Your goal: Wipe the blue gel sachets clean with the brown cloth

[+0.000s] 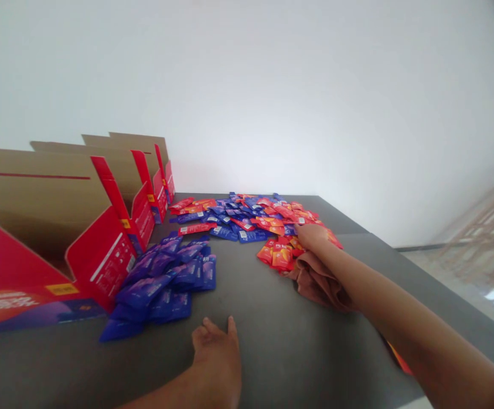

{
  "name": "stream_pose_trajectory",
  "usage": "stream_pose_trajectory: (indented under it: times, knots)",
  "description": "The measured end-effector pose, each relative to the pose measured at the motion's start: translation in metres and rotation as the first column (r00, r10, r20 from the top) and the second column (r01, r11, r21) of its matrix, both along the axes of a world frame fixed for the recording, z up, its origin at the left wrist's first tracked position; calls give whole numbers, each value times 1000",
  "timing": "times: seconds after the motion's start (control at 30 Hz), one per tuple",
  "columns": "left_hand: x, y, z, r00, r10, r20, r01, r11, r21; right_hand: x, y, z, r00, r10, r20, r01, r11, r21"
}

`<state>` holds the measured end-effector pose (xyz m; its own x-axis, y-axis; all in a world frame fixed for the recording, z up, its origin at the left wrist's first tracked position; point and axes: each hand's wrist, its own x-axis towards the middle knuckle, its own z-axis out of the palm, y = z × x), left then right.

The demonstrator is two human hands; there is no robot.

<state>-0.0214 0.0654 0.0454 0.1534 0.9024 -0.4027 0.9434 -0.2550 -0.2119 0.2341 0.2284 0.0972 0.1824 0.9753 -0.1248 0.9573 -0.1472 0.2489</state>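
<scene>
My left hand (216, 347) lies on the dark grey table (251, 301) near the front, fingers curled under, holding nothing I can see. Just left of it is a heap of blue sachets (162, 281). My right hand (310, 234) reaches far across to a mixed spread of red and blue sachets (247, 215). Its fingers are hidden among them, beside a small pile of red-orange sachets (280, 254). A brownish cloth (315, 281) lies under my right forearm.
Several open cardboard boxes with red printed fronts (102, 250) stand in a row along the table's left side. A white wall rises behind. The table's right edge (443, 289) drops to a light floor.
</scene>
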Motion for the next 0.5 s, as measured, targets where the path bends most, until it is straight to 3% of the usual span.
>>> stream_pose_trajectory:
  times: [0.23, 0.5]
  knots:
    - [2, 1, -3, 999, 25, 22, -25, 1000, 6, 2, 4, 6, 997, -3, 75, 0, 999, 36]
    - [3, -2, 3, 998, 39, 51, -38, 999, -18, -11, -54, 25, 976, 148, 162, -154, 988, 26]
